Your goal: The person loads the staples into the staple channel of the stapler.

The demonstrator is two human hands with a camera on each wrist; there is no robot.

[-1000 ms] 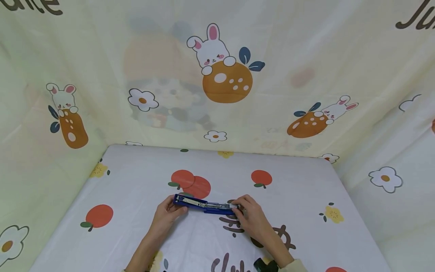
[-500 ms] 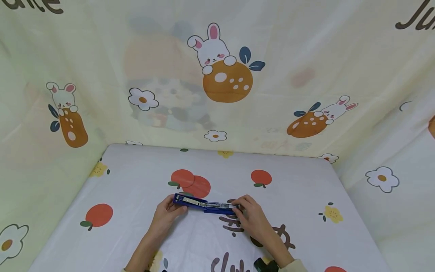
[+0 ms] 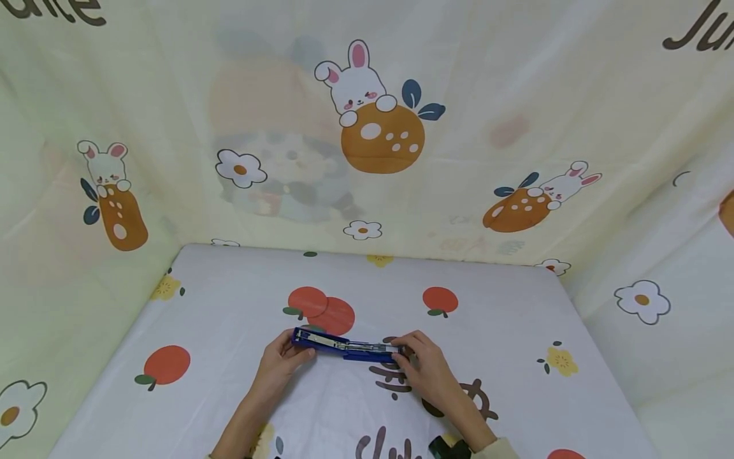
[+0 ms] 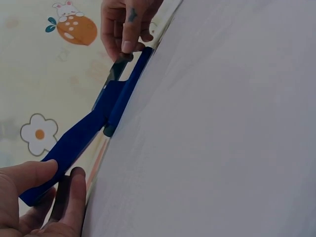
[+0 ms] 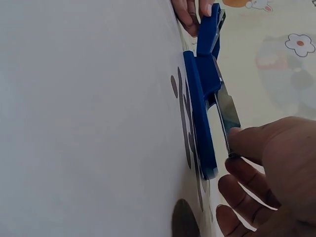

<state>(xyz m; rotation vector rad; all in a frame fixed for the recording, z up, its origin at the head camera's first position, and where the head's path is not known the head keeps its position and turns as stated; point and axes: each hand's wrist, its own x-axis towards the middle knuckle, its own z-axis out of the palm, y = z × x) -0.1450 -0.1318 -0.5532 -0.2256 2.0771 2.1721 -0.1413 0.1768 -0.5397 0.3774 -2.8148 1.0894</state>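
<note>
A blue stapler [image 3: 367,357] lies swung wide open, its top cover folded back to the left and its metal staple channel showing. My left hand [image 3: 281,358] grips the far end of the top cover [image 4: 79,138] between thumb and fingers. At the other end my right hand [image 3: 424,366] pinches the tip of the metal channel [image 5: 228,113], thumb on one side and forefinger on the other. In the right wrist view the blue base [image 5: 197,108] runs close along the tabletop, with a gap between it and the channel. Staples inside are too small to make out.
A white cloth [image 3: 229,299] printed with fruit, flowers and lettering covers the table. Pale curtains [image 3: 459,204] with rabbit prints hang behind it and along both sides. A dark object [image 3: 450,447] sits by the right wrist at the bottom edge of the head view.
</note>
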